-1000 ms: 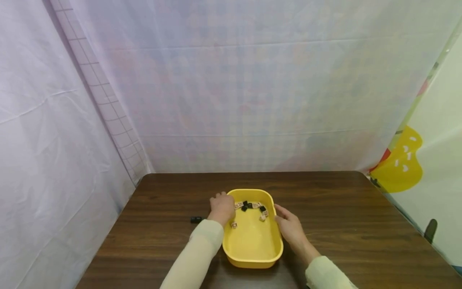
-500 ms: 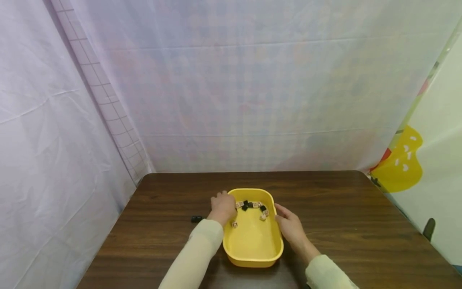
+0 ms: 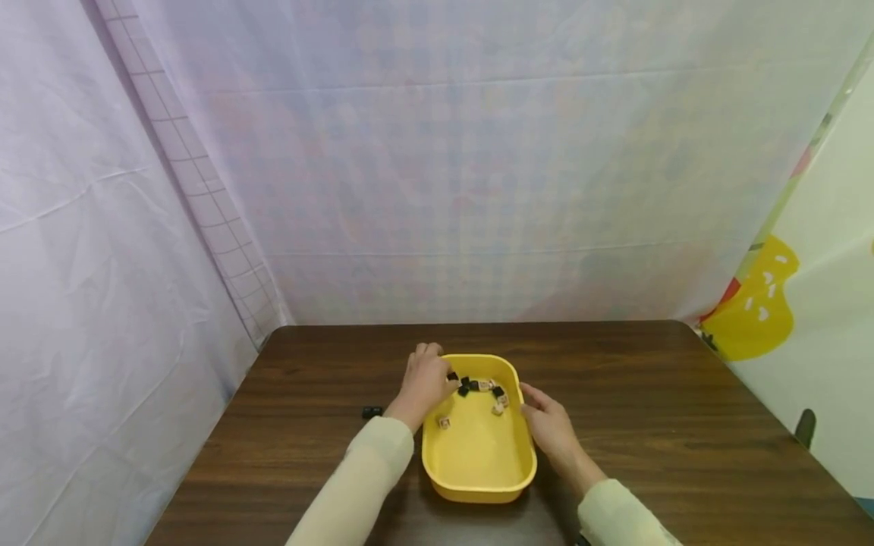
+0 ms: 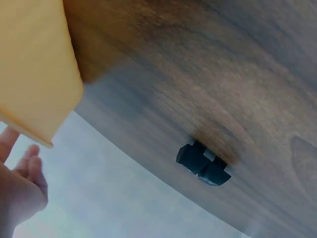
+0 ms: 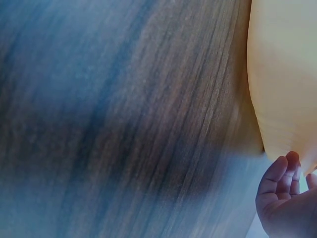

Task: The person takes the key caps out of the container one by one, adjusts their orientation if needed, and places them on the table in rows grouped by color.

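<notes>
In the head view, a yellow plastic tub point(image 3: 478, 459) stands on the table. My left hand point(image 3: 425, 383) reaches over its left rim and appears to pinch a small black block point(image 3: 452, 376) between thumb and forefinger; the contact is partly hidden. In the left wrist view, the other fingers point(image 4: 34, 166) of that hand lie loosely curled outside the tub. At the right side, my right hand point(image 3: 549, 432) grips the tub's rim, its fingers point(image 5: 281, 173) against the outer wall. Several small black and printed beige blocks point(image 3: 483, 385) lie inside at the far end.
A lone beige block point(image 3: 444, 422) sits near the tub's left wall. Outside, left of the tub, two joined black blocks point(image 4: 203, 164) lie on the dark wooden table point(image 3: 314, 379). White cloth sheets point(image 3: 437, 189) hang behind and beside it.
My left hand has moved up and turned slightly, and a black block now shows at its fingertips. My right hand stays at the tub, which has hardly moved.
</notes>
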The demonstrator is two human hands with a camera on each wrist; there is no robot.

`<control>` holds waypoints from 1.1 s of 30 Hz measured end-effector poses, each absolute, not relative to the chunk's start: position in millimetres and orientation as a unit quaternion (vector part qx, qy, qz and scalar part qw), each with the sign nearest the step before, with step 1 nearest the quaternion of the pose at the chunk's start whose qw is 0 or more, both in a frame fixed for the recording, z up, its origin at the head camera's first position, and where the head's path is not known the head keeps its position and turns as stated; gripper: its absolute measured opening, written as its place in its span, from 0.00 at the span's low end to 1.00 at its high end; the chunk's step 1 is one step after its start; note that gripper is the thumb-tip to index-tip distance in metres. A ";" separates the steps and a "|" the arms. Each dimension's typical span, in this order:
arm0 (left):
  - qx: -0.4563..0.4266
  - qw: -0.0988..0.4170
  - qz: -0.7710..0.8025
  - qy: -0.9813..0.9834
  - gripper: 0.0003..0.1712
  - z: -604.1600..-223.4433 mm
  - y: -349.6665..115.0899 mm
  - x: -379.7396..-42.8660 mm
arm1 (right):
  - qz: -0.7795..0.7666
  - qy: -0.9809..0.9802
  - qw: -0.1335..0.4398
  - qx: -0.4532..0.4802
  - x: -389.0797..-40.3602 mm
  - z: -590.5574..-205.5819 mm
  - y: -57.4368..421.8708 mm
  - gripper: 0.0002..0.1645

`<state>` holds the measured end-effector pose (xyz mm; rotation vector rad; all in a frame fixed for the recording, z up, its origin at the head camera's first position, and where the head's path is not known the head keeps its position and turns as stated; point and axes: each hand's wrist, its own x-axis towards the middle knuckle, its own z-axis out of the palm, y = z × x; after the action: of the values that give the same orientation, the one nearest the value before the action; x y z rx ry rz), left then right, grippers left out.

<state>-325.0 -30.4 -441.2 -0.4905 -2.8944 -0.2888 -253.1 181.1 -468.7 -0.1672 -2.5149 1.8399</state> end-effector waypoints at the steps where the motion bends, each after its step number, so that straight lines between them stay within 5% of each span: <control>1: -0.171 0.098 -0.111 -0.974 0.13 -440.5 -30.3 -325.3 | 0.587 -0.807 0.011 -0.054 -253.0 -468.2 180.9 0.30; 4: -0.182 0.075 -0.185 -0.963 0.09 -437.9 -28.9 -324.8 | 0.584 -0.810 0.011 -0.054 -252.9 -467.0 180.7 0.30; 9: -0.189 0.023 -0.291 -0.938 0.27 -438.1 -23.8 -321.0 | 0.586 -0.808 0.009 -0.052 -252.9 -467.4 181.0 0.30; 13: -0.188 0.005 -0.324 -0.927 0.30 -439.4 -20.5 -316.4 | 0.589 -0.806 0.003 -0.055 -252.0 -467.9 181.1 0.30; 19: -0.177 -0.014 -0.342 -0.923 0.23 -441.7 -21.9 -315.5 | 0.591 -0.805 0.009 -0.051 -251.4 -467.8 180.7 0.30; 23: -0.179 -0.009 -0.338 -0.924 0.03 -443.6 -23.3 -316.8 | 0.588 -0.807 0.014 -0.047 -252.1 -467.8 180.2 0.30; 27: -0.179 -0.008 -0.342 -0.923 0.12 -442.6 -23.3 -315.8 | 0.586 -0.809 0.012 -0.050 -252.5 -468.3 180.3 0.30; 33: -0.182 0.006 -0.356 -0.917 0.10 -442.6 -21.2 -314.5 | 0.585 -0.809 0.016 -0.050 -252.3 -468.9 180.5 0.30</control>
<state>-314.5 -21.2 -442.6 -0.5705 -2.8693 -1.1130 -252.3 180.5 -468.9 -0.1554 -2.5179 1.8192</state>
